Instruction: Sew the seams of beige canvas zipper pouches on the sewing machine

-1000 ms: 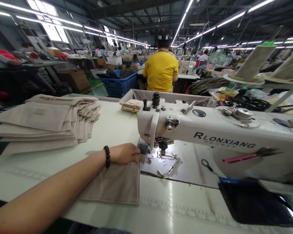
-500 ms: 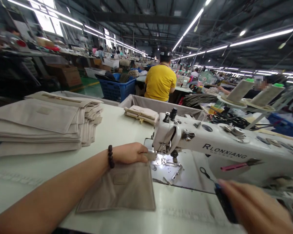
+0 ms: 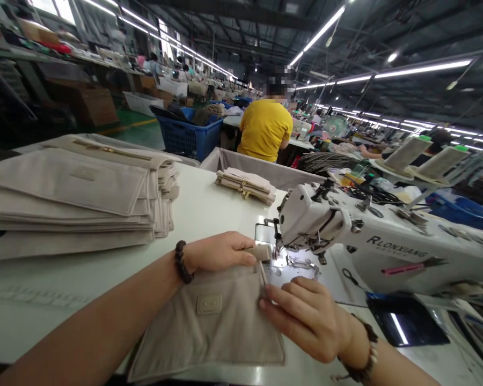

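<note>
A beige fabric piece point(image 3: 213, 338) with a small rectangular label lies on the white table in front of the sewing machine point(image 3: 317, 220). My left hand point(image 3: 221, 251) pinches its upper edge, where a narrow beige tab point(image 3: 262, 252) reaches the needle area. At the piece's right edge, my right hand point(image 3: 306, 316) has its fingers closed on the fabric. A dark phone-like object point(image 3: 406, 321) lies right of my right hand. Pink-handled snips point(image 3: 404, 269) rest by the machine's body.
A tall stack of beige pieces point(image 3: 72, 198) stands at the left. Behind the machine's head is a small beige bundle with gold clasps point(image 3: 245, 186). Farther back are a blue basket point(image 3: 189, 136) and a person in yellow point(image 3: 265, 128). Thread cones point(image 3: 406, 153) stand at the right.
My right hand has left the dark object and moved left onto the fabric's edge. The fabric's right side is slightly lifted and creased. The camera view has shifted.
</note>
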Available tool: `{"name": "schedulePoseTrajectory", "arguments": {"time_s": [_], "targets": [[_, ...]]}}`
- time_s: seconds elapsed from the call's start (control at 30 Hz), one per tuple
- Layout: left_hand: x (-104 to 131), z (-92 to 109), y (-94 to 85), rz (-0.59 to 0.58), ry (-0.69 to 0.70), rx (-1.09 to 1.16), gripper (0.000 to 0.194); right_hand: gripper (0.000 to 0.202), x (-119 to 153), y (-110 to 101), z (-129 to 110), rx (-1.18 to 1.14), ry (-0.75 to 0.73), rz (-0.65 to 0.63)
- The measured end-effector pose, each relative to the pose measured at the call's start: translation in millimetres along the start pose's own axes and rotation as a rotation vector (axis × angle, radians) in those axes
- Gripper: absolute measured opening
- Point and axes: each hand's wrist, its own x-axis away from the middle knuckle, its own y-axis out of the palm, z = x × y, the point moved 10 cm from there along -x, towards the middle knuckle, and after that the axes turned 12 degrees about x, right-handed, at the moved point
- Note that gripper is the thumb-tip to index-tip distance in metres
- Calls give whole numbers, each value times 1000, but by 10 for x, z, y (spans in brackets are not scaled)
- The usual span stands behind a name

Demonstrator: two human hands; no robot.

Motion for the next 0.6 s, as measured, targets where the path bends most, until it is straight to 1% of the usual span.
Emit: {"name": "schedulePoseTrajectory", "arguments": {"time_s": [0.07,0.13,0.2,0.27,0.33,0.4,0.43,0.5,0.53,0.6], "targets": [[-4,-55,15,-24,-12,-2,19,23,1,12,-76,9,-25,-36],[-40,-137,59,-43,-41,-73,21,25,47,64,-139,3,-27,-77],[-109,-262,84,-23,-106,-238,21,25,137,162,-162,4,8,-116],[-205,-406,57,38,-189,-421,20,22,256,345,-142,23,61,-186],[-327,-536,-14,114,-259,-554,22,20,385,636,-83,52,103,-328],[-476,-643,-110,184,-310,-628,24,18,504,953,16,74,125,-496],[-558,-683,-170,222,-331,-664,24,16,537,1060,93,82,147,-533],[-725,-724,-285,301,-359,-727,24,16,570,1197,255,93,188,-564],[-806,-728,-324,334,-361,-750,23,15,585,1233,329,100,206,-571],[-955,-712,-339,372,-342,-776,23,14,638,1254,430,111,232,-586]]}}
